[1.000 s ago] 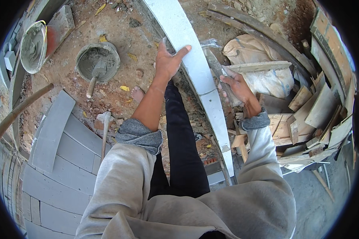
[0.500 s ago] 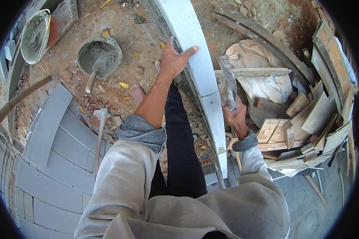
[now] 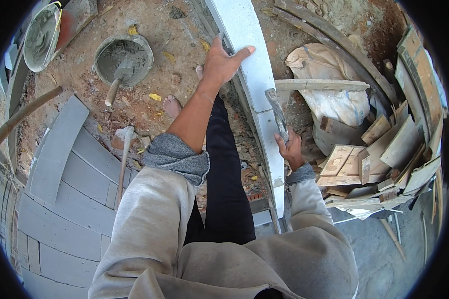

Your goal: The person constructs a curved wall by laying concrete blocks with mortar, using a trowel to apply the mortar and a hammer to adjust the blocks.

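Along the pale wall (image 3: 244, 35) running down the middle, the left hand (image 3: 222, 65) is planted with its thumb spread wide from the fingers, thumb on top, fingers over the left edge. Right hand (image 3: 292, 149) is clamped round the near end of a greyish tool (image 3: 278, 112), far end over the wall's right edge; can't tell if it's touching. Off left there's a bucket (image 3: 98, 65) with mortar (image 3: 120, 52) and a trowel (image 3: 115, 86), plus grey blocks (image 3: 67, 226) below. Sack (image 3: 334, 102) and scrap boards (image 3: 374, 144) sit right.
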Demonstrator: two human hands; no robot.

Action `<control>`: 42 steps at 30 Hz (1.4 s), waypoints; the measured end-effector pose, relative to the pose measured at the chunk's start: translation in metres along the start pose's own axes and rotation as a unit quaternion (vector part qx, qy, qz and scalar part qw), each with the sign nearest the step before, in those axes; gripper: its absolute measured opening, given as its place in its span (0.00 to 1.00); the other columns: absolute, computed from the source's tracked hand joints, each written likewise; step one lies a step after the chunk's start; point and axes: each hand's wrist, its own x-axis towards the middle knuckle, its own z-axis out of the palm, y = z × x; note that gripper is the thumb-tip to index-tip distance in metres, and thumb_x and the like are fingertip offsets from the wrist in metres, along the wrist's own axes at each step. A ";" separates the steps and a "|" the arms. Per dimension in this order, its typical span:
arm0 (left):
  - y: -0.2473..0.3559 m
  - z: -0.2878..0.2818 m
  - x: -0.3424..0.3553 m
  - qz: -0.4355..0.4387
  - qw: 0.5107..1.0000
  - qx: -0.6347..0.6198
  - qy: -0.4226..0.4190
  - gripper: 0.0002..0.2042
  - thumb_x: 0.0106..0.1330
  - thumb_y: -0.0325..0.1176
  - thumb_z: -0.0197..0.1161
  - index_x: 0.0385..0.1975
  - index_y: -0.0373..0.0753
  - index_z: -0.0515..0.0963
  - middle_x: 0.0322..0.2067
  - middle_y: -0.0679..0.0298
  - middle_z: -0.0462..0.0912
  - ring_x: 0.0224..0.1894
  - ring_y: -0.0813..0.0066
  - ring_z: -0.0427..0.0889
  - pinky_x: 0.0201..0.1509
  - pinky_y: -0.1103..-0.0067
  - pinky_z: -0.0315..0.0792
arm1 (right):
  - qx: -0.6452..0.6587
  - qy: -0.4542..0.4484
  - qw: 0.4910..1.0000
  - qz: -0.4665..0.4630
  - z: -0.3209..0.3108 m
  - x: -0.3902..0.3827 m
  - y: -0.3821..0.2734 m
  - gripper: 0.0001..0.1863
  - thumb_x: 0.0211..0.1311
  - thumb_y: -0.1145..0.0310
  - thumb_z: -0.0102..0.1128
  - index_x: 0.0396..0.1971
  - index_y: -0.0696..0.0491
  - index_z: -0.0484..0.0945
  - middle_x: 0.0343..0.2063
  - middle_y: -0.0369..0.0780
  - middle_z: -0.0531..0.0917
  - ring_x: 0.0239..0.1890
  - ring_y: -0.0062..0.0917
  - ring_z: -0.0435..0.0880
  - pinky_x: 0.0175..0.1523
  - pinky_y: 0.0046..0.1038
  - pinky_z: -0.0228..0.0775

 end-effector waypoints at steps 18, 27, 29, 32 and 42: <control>0.015 0.001 -0.005 -0.019 0.999 -0.030 -0.012 0.53 0.51 0.57 0.78 0.68 0.25 0.60 0.56 0.39 0.78 0.58 0.52 0.81 0.62 0.67 0.73 | -0.009 -0.024 1.000 0.004 -0.036 0.015 -0.015 0.22 0.67 0.59 0.63 0.52 0.61 0.78 0.33 0.55 0.86 0.39 0.51 0.88 0.45 0.43 0.78; 0.015 0.001 -0.004 -0.001 0.997 -0.080 -0.015 0.47 0.56 0.46 0.79 0.68 0.25 0.60 0.56 0.46 0.79 0.56 0.60 0.82 0.59 0.71 0.76 | -0.066 0.063 0.974 -0.206 -0.068 0.208 -0.179 0.25 0.72 0.58 0.58 0.55 0.65 0.73 0.40 0.61 0.83 0.42 0.59 0.84 0.47 0.48 0.77; 0.010 -0.002 -0.001 0.012 0.995 -0.098 -0.010 0.47 0.56 0.46 0.79 0.68 0.25 0.60 0.57 0.46 0.79 0.56 0.60 0.82 0.59 0.71 0.76 | -0.073 0.071 0.970 -0.222 -0.064 0.244 -0.215 0.25 0.72 0.57 0.57 0.54 0.66 0.73 0.41 0.63 0.83 0.43 0.60 0.84 0.47 0.50 0.76; 0.009 -0.001 -0.001 0.022 0.995 -0.097 -0.001 0.47 0.57 0.46 0.79 0.69 0.26 0.59 0.57 0.45 0.78 0.57 0.60 0.81 0.59 0.71 0.76 | -0.094 0.081 0.964 -0.236 -0.062 0.280 -0.252 0.26 0.73 0.54 0.54 0.52 0.67 0.73 0.40 0.65 0.82 0.42 0.61 0.83 0.46 0.52 0.75; 0.003 0.002 -0.001 -0.036 0.990 -0.136 -0.029 0.47 0.59 0.41 0.78 0.70 0.27 0.55 0.58 0.45 0.78 0.59 0.60 0.80 0.61 0.69 0.76 | -0.144 0.081 0.968 -0.187 -0.059 0.308 -0.287 0.26 0.73 0.56 0.52 0.53 0.68 0.71 0.33 0.67 0.82 0.37 0.64 0.83 0.43 0.54 0.76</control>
